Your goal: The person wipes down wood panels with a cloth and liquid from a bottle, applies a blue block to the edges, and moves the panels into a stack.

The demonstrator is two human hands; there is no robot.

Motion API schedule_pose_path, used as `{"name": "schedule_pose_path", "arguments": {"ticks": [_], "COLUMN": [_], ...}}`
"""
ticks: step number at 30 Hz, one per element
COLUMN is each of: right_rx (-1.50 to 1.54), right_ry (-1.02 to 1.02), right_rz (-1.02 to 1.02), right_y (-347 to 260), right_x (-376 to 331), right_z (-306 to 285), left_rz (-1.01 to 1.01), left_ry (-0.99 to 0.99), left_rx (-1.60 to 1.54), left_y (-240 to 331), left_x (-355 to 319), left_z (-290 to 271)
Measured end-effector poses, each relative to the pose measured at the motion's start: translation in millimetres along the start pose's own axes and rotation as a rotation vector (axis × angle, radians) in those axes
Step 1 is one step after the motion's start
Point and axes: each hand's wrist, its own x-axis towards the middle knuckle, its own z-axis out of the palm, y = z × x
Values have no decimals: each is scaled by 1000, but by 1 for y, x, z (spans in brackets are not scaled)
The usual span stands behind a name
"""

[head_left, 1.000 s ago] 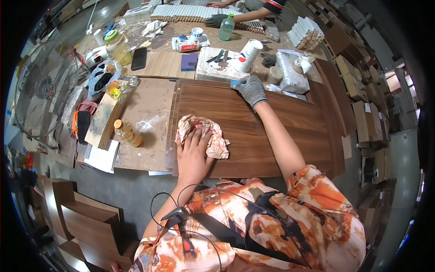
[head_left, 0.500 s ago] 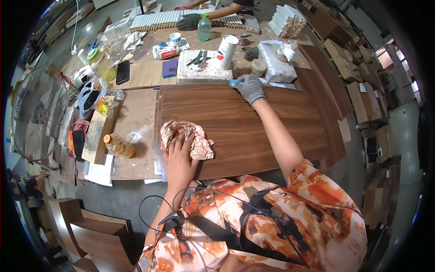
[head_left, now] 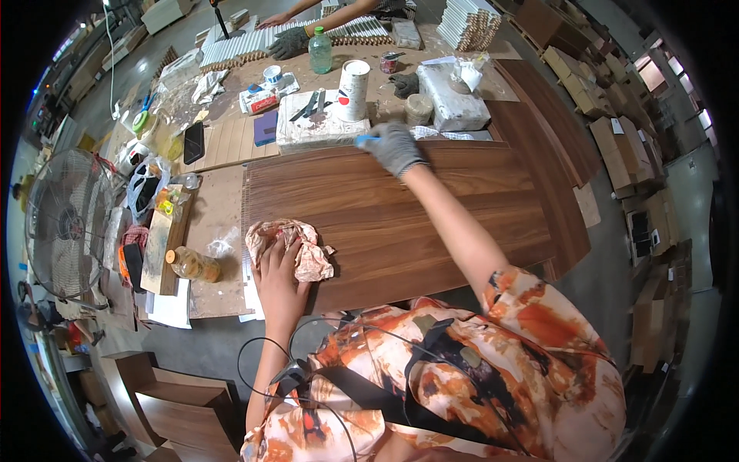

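Brown wood-grain panel (head_left: 431, 208), flat on tabletop (head_left: 385, 104). On panel's near left part, crumpled pinkish cloth (head_left: 313, 266), under bare left hand (head_left: 277, 271), with fingers spread out over cloth. At panel's far edge, gloved right hand (head_left: 396, 150), slightly blurred, with fingers curled around small blue object (head_left: 367, 140). Beyond panel, white block (head_left: 319, 137) bearing tall cup (head_left: 353, 92). Left of panel, orange-capped bottle (head_left: 196, 266).

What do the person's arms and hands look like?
The left hand is bare. The right hand wears a grey knitted glove. The right sleeve is loose with orange, cream and black patches. A thin black cable loops by the left forearm.
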Motion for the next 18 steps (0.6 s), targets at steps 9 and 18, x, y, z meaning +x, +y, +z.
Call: {"name": "schedule_pose_path", "arguments": {"ticks": [9, 18], "right_rx": [-59, -177], "right_ry": [-236, -83], "right_rz": [81, 119], "right_y": [-25, -19], "right_x": [6, -1], "right_z": [29, 26], "left_rz": [-16, 14], "left_ry": [13, 49], "left_rx": [-20, -25], "left_y": [2, 0], "left_x": [0, 2], "left_z": [2, 3]}}
